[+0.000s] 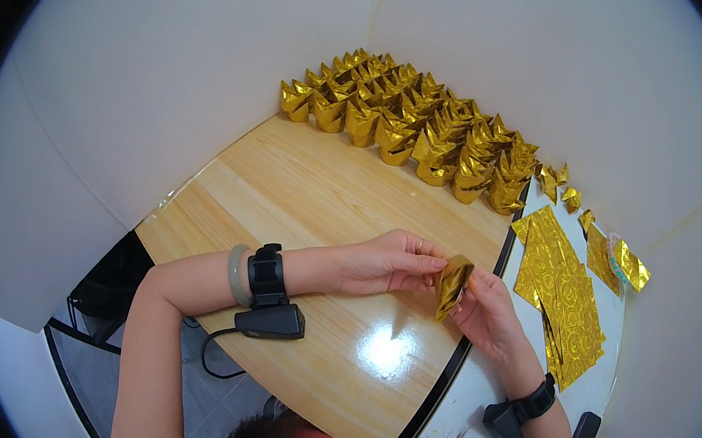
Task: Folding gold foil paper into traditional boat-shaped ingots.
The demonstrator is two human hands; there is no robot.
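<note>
Between my two hands is a partly folded piece of gold foil paper [450,288], curved into a narrow boat-like shape and held above the table. My left hand [393,264] pinches its left edge between thumb and fingers. The right side is gripped by my right hand [488,315], whose fingers are partly hidden behind the paper. Beyond my hands, rows of finished gold paper ingots [399,130] stand packed together along the wall. To the right lies a fanned stack of flat gold foil sheets [563,301].
The wood-grain table [286,186] meets a white surface [468,402] along a dark edge. Small gold pieces [572,199] and a gold packet [633,264] lie by the right wall. Each wrist wears a black strapped device [270,319] with a cable. White walls [215,51] enclose the corner.
</note>
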